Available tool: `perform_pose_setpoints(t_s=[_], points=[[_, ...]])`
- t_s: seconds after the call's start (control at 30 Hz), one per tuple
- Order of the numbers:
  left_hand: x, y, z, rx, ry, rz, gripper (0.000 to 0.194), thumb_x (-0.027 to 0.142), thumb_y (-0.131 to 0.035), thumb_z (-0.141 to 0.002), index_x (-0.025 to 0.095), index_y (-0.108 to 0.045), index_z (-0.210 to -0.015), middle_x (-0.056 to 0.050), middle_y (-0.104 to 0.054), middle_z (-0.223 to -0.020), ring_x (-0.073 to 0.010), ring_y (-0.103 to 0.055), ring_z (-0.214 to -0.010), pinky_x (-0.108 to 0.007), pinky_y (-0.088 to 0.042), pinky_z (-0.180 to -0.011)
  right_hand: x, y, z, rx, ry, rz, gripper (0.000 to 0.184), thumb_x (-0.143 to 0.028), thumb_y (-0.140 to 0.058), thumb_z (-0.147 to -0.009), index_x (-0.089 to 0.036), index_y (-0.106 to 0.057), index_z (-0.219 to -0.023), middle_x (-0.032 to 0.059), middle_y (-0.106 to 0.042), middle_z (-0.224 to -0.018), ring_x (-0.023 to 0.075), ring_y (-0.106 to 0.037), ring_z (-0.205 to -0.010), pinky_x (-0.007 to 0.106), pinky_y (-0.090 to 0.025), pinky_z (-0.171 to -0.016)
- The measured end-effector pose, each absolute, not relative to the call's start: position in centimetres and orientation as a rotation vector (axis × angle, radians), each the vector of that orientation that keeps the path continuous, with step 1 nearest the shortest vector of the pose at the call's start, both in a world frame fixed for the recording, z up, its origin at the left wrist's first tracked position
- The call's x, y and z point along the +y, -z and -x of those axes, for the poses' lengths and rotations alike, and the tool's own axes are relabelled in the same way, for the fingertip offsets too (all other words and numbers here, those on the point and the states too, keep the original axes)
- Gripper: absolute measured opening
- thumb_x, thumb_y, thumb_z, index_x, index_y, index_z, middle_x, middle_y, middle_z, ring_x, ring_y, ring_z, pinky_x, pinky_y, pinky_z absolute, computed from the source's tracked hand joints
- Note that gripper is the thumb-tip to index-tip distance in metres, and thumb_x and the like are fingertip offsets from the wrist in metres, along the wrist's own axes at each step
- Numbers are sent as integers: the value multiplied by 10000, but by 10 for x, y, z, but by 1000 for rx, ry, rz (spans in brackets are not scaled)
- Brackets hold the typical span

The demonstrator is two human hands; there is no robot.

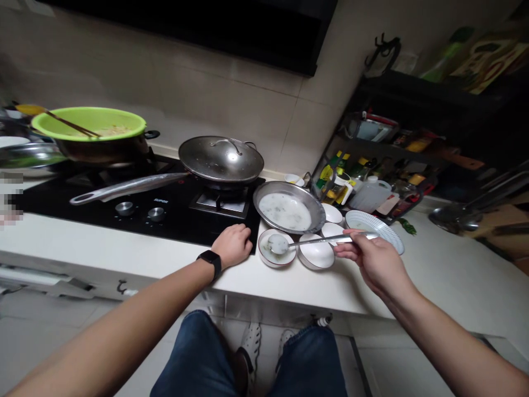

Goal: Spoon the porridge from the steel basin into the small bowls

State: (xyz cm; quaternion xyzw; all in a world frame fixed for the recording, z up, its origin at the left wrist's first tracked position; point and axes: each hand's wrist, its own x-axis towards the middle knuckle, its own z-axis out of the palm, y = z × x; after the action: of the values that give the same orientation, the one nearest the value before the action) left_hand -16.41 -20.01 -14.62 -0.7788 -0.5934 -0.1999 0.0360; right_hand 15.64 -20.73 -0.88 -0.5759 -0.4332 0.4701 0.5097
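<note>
My right hand [374,259] grips the long handle of a metal ladle [318,240]. The ladle's round head is over or in a white bowl with a dark red rim [276,263], which has whitish liquid in it. The handle passes above a second white bowl [317,255]. Just behind, a wide metal basin [260,205] contains cloudy white liquid with darker bits. My left hand [232,246], a dark watch on its wrist, rests curled at the hob's front right corner, left of the rimmed bowl. I see nothing in its fingers.
On the black hob [177,226] stands a lidded pan [221,160], its long handle pointing left. A green basin [88,118] with chopsticks sits atop a pot. Farther right are a patterned plate [392,237], more white bowls [332,214] and a bottle rack [392,140]. Another person's fingers show at far left.
</note>
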Motion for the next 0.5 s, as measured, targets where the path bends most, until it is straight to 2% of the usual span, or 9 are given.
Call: perform_pose_setpoints(t_s=[0.33, 0.5], points=[[-200, 147, 165, -1824, 610, 2388, 135, 196, -523, -906, 196, -649, -855, -95, -669, -908, -252, -638, -926, -400, -506, -896, -193, -16, -165, -1045, -1115, 1372, 128, -93, -547, -955, -124, -669, -931, 115, -739, -617, 171, -740, -537, 202, -626, -541], [-200, 147, 165, -1825, 630, 2392, 142, 186, -519, -900, 192, -653, -853, -97, -670, -908, -254, -633, -922, -410, -509, -907, -166, -27, -174, -1064, -1100, 1336, 143, -123, -551, -972, -139, -675, -903, 111, -750, -657, 162, -750, -577, 189, -634, -563]])
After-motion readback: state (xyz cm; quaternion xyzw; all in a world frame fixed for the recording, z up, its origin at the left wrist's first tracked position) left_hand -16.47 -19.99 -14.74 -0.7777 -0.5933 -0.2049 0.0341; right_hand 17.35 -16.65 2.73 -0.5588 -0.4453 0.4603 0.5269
